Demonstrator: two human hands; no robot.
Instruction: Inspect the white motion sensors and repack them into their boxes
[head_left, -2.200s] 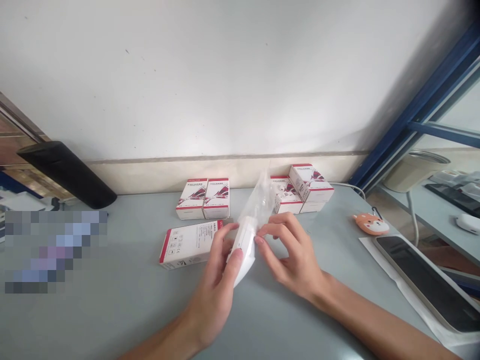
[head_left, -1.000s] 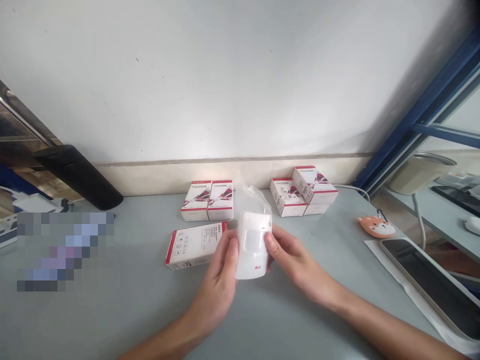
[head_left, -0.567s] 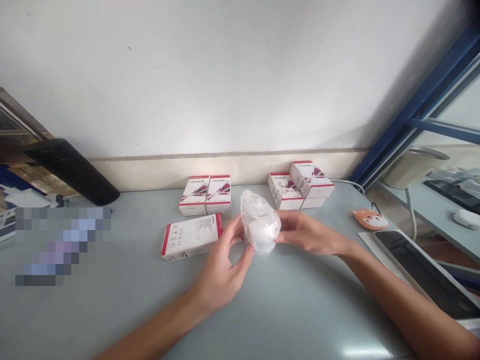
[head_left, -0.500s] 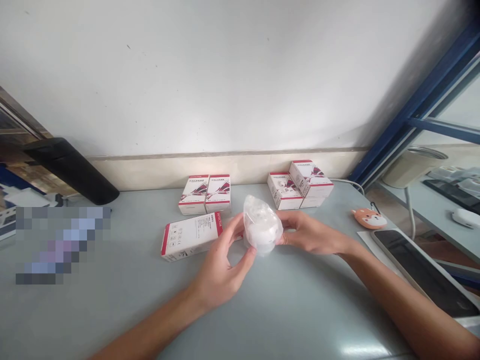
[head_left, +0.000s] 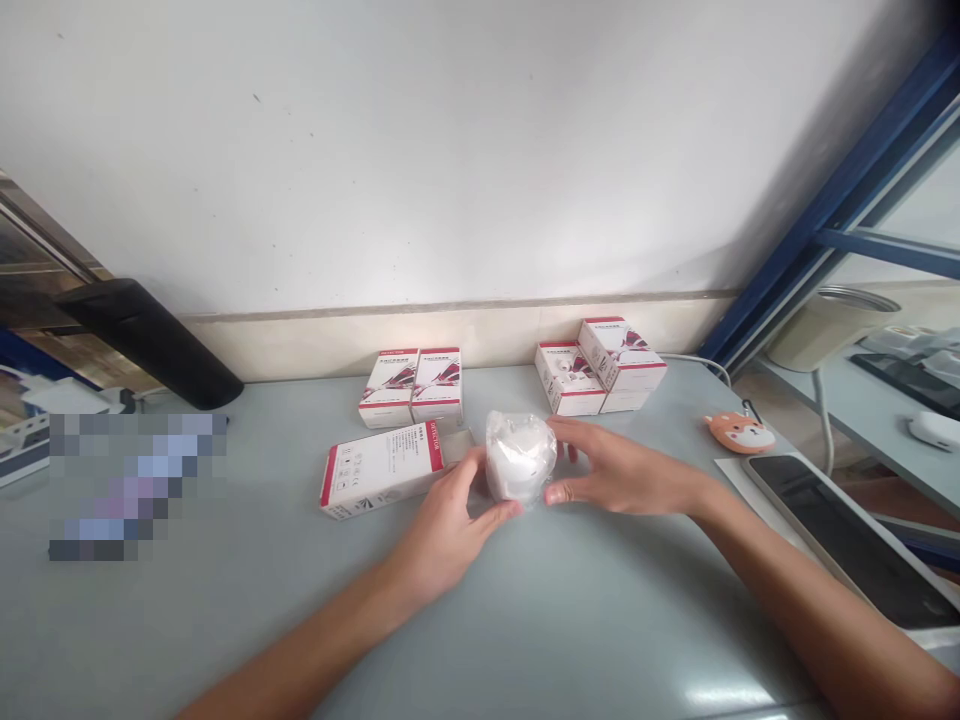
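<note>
A rounded white device wrapped in a clear plastic bag (head_left: 520, 462), likely a detector going by the nearby boxes, is between my hands near the middle of the desk. My left hand (head_left: 442, 520) grips it from the left, thumb at its lower front and fingers partly hidden behind. On the other side, my right hand (head_left: 600, 465) has its thumb and fingers spread against the bag's right edge. Just left of the device lies a white and red detector box (head_left: 382, 465), its right end open. Whether the bag rests on the desk I cannot tell.
Two boxes (head_left: 411, 385) stand by the wall, with more stacked boxes (head_left: 600, 365) further right. A black cylinder (head_left: 150, 340) is at the left near a blurred-out patch. To the right are an orange animal-shaped case (head_left: 739, 432) and a dark phone-like slab (head_left: 847, 540).
The bag's peaked top has been flattened down over the device. My right hand's fingers have spread wider apart, and my left thumb has shifted slightly right along the bag's lower front.
</note>
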